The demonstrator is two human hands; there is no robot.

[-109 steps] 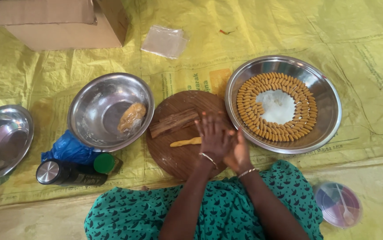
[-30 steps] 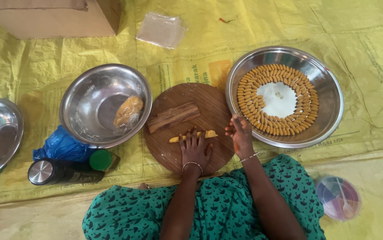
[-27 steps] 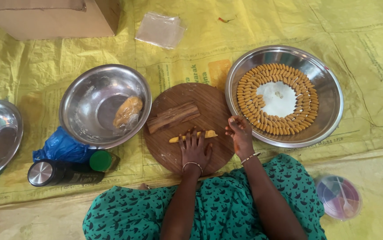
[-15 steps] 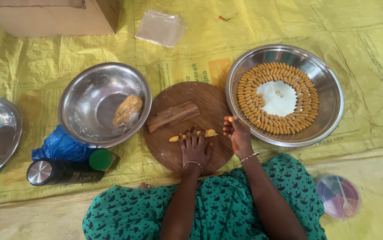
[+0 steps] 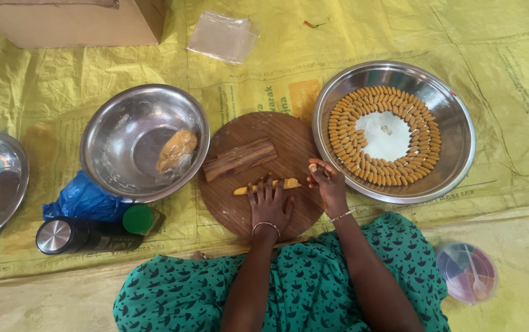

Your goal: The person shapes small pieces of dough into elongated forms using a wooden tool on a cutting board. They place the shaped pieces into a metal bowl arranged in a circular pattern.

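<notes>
The left hand [image 5: 269, 203] lies flat and open on the dough roll [image 5: 267, 184] — just beside it, the right hand [image 5: 327, 183] pinches a small piece [image 5: 312, 167].

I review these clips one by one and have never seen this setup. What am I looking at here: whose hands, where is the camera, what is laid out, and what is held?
There is no machine. A person sits on a yellow sheet and wears a camera on the head, so the one view looks straight down at their own hands. The left hand lies flat on a round wooden board, fingers on a thin roll of yellow dough. The right hand pinches a small dough piece beside a steel tray ringed with similar pieces. A ridged wooden block lies on the board. To the left, a steel bowl holds a dough lump.
</notes>
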